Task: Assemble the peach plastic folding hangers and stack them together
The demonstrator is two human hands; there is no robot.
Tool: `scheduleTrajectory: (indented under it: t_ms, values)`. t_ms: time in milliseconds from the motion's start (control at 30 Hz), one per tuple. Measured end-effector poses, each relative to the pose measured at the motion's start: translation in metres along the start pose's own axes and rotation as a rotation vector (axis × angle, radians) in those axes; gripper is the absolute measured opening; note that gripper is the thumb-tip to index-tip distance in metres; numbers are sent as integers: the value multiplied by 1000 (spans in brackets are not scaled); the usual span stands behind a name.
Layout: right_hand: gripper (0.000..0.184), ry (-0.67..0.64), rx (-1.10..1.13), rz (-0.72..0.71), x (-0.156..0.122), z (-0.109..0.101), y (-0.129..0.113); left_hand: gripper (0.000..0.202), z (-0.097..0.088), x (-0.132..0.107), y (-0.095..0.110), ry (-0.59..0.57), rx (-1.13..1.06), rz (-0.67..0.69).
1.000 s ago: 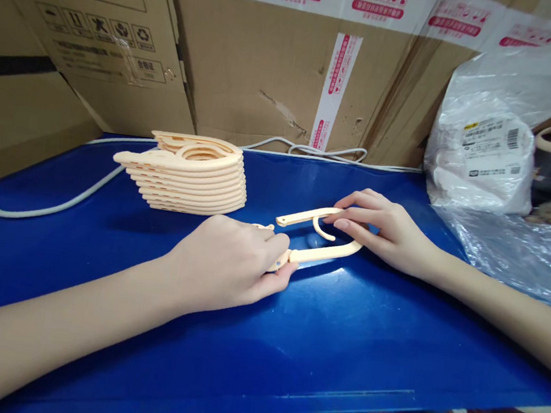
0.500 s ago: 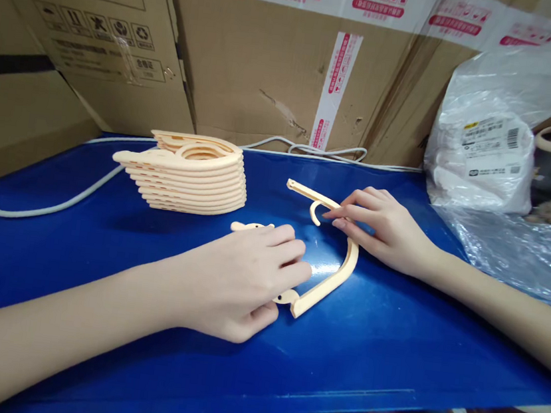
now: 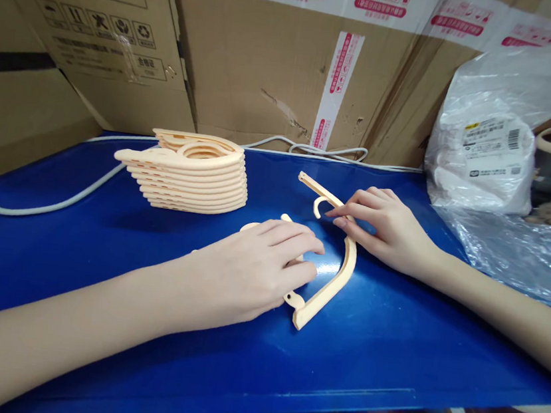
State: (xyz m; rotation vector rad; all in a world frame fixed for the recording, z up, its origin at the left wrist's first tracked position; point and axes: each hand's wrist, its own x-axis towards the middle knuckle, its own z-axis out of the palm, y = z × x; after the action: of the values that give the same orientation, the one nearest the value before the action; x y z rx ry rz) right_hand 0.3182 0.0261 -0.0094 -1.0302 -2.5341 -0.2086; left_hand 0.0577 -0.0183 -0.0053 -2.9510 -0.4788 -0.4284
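A cream plastic folding hanger lies on the blue table, its arms swung out at an angle and its small hook curling near my right hand. The thumb and fingers of that hand are closed on the hanger beside the hook. My left hand is bent over the hanger's near-left parts, its fingers curled around them and its thumb hidden underneath. Cream ends with small holes stick out past the left fingers. Most of what lies beneath the palm is out of sight.
A neat stack of folded cream hangers stands at the back left of the blue table. A white cable runs behind it. Cardboard boxes wall off the back. At right sits a clear plastic-wrapped white bundle.
My left hand has shifted slightly right, its fingers reaching further over the hanger. The hanger's upper arm has tilted and its tip moved right and up. My right hand stays nearly in place.
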Motion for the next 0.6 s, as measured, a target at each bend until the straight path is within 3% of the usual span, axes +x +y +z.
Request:
scheduleTrajectory:
  t_ms: [133,600]
  values:
    - [26,-8,-2,-1,0,0,-1,22,0,-1,1,24,7,3]
    - [26,-48,17,17,-1,1,1,35,1,-2,-3,-63,-52,-60]
